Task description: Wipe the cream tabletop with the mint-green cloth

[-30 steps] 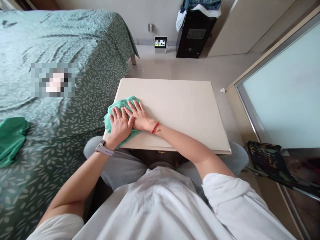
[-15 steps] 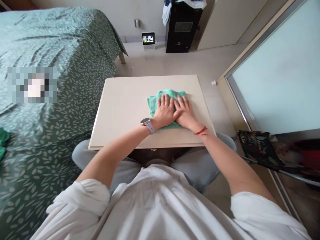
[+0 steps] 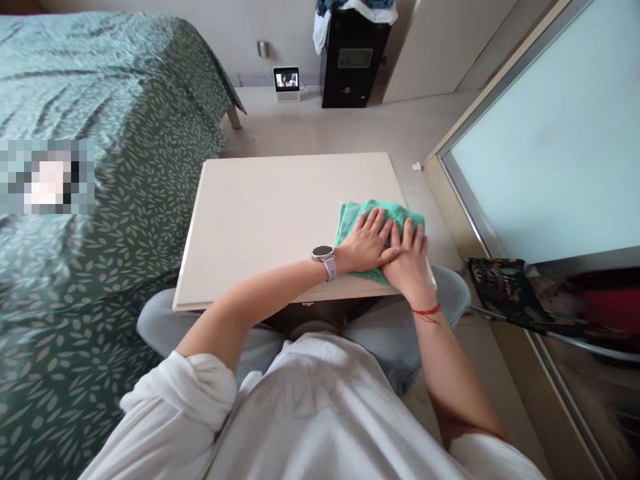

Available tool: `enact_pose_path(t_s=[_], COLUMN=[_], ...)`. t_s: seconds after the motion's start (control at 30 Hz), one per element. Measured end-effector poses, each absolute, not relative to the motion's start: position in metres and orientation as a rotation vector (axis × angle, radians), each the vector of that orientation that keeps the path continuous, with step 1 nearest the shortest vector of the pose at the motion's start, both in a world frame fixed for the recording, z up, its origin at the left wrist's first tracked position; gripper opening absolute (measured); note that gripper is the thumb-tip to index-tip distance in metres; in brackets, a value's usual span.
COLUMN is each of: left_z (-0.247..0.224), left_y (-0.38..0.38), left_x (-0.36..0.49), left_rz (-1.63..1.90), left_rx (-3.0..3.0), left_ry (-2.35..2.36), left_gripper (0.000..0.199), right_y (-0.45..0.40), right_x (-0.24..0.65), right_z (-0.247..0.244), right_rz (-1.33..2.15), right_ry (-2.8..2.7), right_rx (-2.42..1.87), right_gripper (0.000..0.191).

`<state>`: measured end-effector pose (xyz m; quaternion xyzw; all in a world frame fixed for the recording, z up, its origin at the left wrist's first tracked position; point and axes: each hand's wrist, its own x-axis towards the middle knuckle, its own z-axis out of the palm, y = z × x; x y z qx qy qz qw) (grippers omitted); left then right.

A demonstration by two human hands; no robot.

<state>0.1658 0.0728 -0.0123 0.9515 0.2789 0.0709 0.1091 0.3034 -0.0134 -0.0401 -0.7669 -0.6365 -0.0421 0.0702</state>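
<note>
Head view: green cloth (image 3: 348, 222) now at right end of bench (image 3: 265, 227); 1 second ago, at bench's left end. Left hand (image 3: 367, 247) and right hand (image 3: 407, 267) both flat on cloth, fingers extended, gripping nothing; left thumb overlaps right hand. Wiping sweep across bench seems nearly complete.

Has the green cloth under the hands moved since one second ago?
Yes. Judged against the cream tabletop, the green cloth has gone rightward, from the tabletop's left edge to its right edge.
</note>
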Motion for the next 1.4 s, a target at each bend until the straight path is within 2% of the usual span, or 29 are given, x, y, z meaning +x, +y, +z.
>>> enact_pose_path(t_s=[0.17, 0.43, 0.63, 0.8, 0.93, 1.2, 1.4], left_z=[-0.013, -0.004, -0.002, -0.004, -0.007, -0.01, -0.005], left_y=[0.08, 0.058, 0.017, -0.003, 0.004, 0.044, 0.043], left_x=[0.078, -0.097, -0.153, -0.126, -0.075, 0.076, 0.18], left_rz=[0.136, 0.148, 0.24, 0.212, 0.18, 0.229, 0.185], left_rx=[2.701, 2.433, 2.213, 2.164, 2.216, 2.52, 2.673], left_ry=[1.004, 1.575, 1.981, 2.147, 2.036, 1.462, 1.067], left_gripper=[0.087, 0.082, 0.088, 0.087, 0.087, 0.092, 0.09], right_y=[0.013, 0.044, 0.046, 0.039, 0.037, 0.026, -0.022], right_x=[0.219, 0.061, 0.005, 0.025, 0.077, 0.234, 0.325], right_z=[-0.024, 0.019, 0.024, 0.011, 0.003, -0.012, -0.029], right_rz=[-0.032, 0.361, 0.411, 0.36, 0.374, 0.31, 0.075], right_ry=[-2.073, -2.458, -2.691, -2.74, -2.67, -2.403, -2.051], right_rx=[-2.21, -1.817, -1.448, -1.269, -1.315, -1.824, -2.158], right_gripper=[0.075, 0.075, 0.072, 0.072, 0.072, 0.077, 0.071])
